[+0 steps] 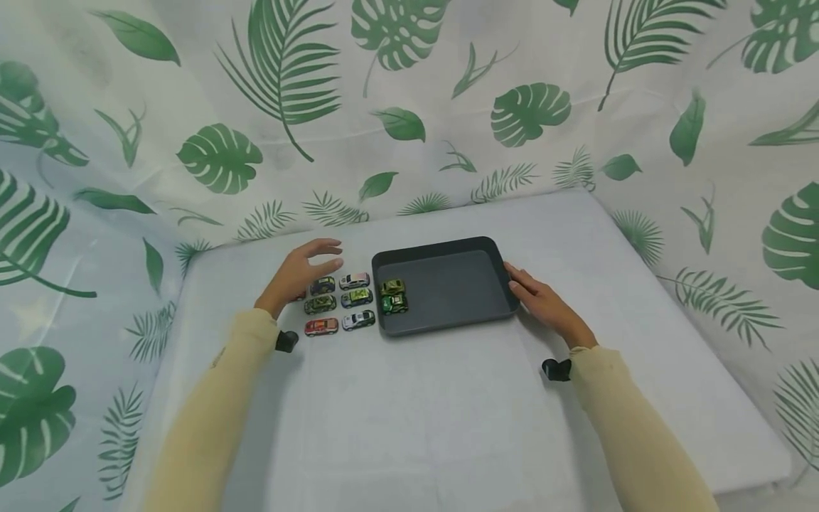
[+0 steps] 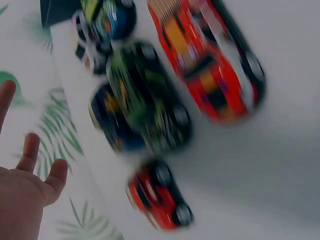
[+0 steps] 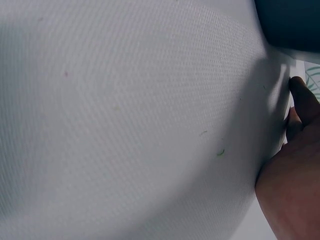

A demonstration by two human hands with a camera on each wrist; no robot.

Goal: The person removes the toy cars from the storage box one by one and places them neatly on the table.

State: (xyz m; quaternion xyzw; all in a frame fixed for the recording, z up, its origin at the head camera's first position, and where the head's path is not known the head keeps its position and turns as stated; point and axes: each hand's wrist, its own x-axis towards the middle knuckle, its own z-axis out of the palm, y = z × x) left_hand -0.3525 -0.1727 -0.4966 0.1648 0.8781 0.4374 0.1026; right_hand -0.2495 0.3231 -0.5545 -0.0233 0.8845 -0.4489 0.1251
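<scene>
My left hand (image 1: 299,274) hovers over the left end of a group of toy cars, fingers spread and nothing held. Below it are a dark blue car (image 1: 323,286), a green camouflage car (image 1: 320,304) and an orange-red car (image 1: 321,327). A small red car (image 2: 159,195) is mostly hidden under the hand in the head view. Beside the grey tray (image 1: 454,291) lie a white car (image 1: 355,281), a yellow-green car (image 1: 356,297) and a silver-white car (image 1: 358,320). Inside its left side sit an olive car (image 1: 392,287) and a green car (image 1: 394,304). My right hand (image 1: 540,302) rests extended fingers against the tray's right edge.
A white cloth (image 1: 435,412) covers the table. Behind it hangs a white curtain (image 1: 448,114) printed with green leaves. Dark wrist bands (image 1: 287,341) sit at both cuffs of the pale yellow sleeves (image 1: 211,412).
</scene>
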